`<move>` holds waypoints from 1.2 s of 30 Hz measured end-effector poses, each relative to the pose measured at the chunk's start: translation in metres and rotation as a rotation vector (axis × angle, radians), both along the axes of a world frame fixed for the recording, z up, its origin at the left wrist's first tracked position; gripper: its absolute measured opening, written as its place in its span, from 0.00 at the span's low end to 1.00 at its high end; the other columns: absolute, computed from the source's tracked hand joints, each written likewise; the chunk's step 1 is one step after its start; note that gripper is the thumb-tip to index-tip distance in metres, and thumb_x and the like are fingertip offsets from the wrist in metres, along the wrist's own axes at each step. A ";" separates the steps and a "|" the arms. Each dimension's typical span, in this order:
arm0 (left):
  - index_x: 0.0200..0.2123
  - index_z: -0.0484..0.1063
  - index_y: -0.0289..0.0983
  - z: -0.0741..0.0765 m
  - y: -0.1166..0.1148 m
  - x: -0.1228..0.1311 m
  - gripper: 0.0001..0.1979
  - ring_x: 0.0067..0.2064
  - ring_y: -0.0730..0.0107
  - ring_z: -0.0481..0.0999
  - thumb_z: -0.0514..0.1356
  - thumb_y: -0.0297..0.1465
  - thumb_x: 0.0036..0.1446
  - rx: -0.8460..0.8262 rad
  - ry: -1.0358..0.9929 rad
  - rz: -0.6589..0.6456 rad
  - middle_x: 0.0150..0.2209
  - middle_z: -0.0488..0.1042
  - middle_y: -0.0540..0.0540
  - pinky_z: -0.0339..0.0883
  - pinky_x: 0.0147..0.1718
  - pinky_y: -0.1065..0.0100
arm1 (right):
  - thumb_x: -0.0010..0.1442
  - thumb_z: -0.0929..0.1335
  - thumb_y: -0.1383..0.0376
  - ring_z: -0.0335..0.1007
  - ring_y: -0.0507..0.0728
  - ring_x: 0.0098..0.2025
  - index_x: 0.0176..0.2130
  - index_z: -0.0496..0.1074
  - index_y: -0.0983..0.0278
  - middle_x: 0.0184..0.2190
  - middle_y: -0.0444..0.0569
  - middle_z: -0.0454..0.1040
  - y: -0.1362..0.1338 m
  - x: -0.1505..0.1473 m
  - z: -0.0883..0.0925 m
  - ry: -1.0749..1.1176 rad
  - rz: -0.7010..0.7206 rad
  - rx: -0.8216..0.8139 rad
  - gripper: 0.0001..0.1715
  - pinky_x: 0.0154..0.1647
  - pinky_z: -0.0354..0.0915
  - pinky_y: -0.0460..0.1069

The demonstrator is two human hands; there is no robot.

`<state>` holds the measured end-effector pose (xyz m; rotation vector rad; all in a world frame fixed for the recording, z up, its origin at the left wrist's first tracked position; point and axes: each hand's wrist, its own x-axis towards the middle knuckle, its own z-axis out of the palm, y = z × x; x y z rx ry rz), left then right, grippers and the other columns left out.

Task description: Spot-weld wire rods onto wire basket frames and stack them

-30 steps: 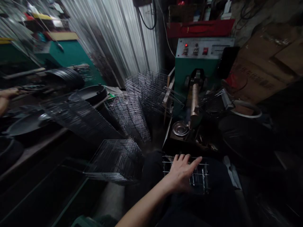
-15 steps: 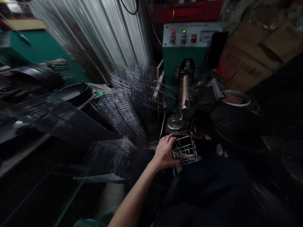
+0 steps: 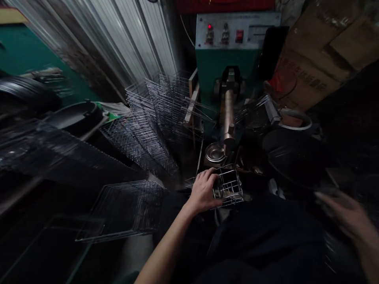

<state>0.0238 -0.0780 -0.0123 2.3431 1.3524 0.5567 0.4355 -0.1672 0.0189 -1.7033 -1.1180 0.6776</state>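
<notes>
My left hand (image 3: 204, 191) is closed around the left side of a small wire basket (image 3: 232, 184), fingers over its top edge and thumb along the near side. The basket sits just above my lap, below the copper-coloured arm (image 3: 228, 118) of a green machine (image 3: 204, 67). Behind the basket are round metal dishes (image 3: 214, 152), close under that arm's tip. My right hand (image 3: 345, 213) is at the far right, apart from the basket and smeared by motion. Whether its fingers hold anything is unclear.
Wire grid panels (image 3: 142, 138) are stacked to the left of the machine, with another wire stack (image 3: 127, 209) nearer. A black round pan (image 3: 74, 114) lies further left. Cardboard boxes (image 3: 308, 71) and a white-rimmed bowl (image 3: 296, 118) are on the right.
My right hand has come into view at the right edge. My left hand keeps its hold on the wire basket. The machine's green light has gone out, and the view has shifted slightly.
</notes>
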 end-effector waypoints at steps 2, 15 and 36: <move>0.53 0.67 0.39 0.002 0.003 0.001 0.37 0.62 0.42 0.64 0.72 0.40 0.37 0.010 0.022 0.006 0.64 0.62 0.36 0.59 0.61 0.45 | 0.52 0.77 0.50 0.69 0.52 0.16 0.35 0.76 0.61 0.22 0.53 0.76 0.018 -0.041 -0.016 0.230 0.103 -0.162 0.20 0.12 0.57 0.44; 0.53 0.66 0.38 0.017 0.015 -0.007 0.38 0.61 0.44 0.65 0.71 0.38 0.36 0.041 0.131 -0.019 0.64 0.63 0.36 0.60 0.58 0.47 | 0.68 0.68 0.63 0.76 0.57 0.42 0.52 0.77 0.57 0.40 0.49 0.79 0.068 -0.165 -0.029 -0.193 0.816 0.282 0.14 0.43 0.74 0.51; 0.54 0.65 0.37 0.015 0.037 -0.015 0.37 0.63 0.43 0.63 0.70 0.37 0.38 0.042 0.131 -0.028 0.65 0.63 0.35 0.59 0.60 0.47 | 0.66 0.66 0.75 0.75 0.58 0.54 0.60 0.70 0.52 0.53 0.48 0.77 0.063 -0.202 -0.080 -0.137 0.590 0.509 0.29 0.56 0.74 0.54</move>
